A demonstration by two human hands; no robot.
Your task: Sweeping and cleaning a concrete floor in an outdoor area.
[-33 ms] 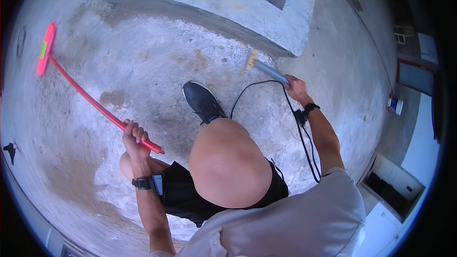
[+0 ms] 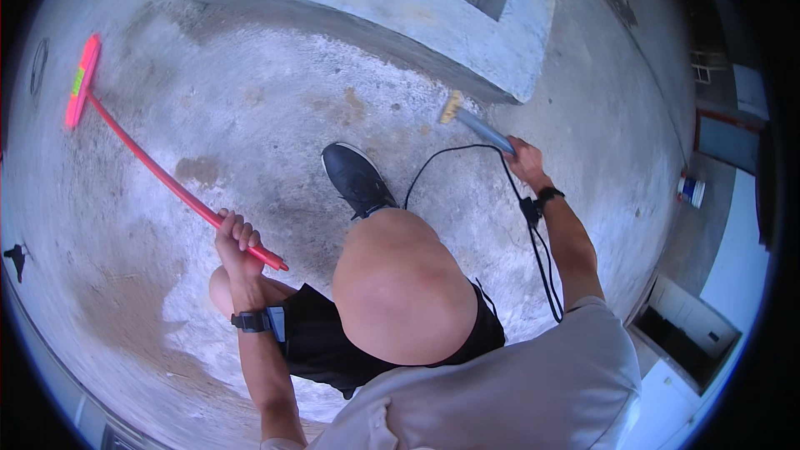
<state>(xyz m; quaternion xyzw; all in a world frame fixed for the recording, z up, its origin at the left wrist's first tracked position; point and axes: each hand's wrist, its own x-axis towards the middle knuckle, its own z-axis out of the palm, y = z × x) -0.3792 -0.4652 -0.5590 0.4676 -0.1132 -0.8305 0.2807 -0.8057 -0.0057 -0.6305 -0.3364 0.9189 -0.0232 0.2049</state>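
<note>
Nearest, the left hand [image 2: 237, 243] wraps round the upper end of a red broom [image 2: 167, 180], whose head lies toward the floor's [image 2: 275, 100] left edge. Farther out, the right hand [image 2: 525, 162] curls about the grey handle of a brush [image 2: 486, 131], its bristles beside the raised slab's [image 2: 417, 17] near edge, left of the corner; whether they touch the floor, I cannot tell. The step seems to be brushing; another stroke calls for keeping the black cord [image 2: 457, 147] aside. The slab limits forward reach; leftward is roomier.
</note>
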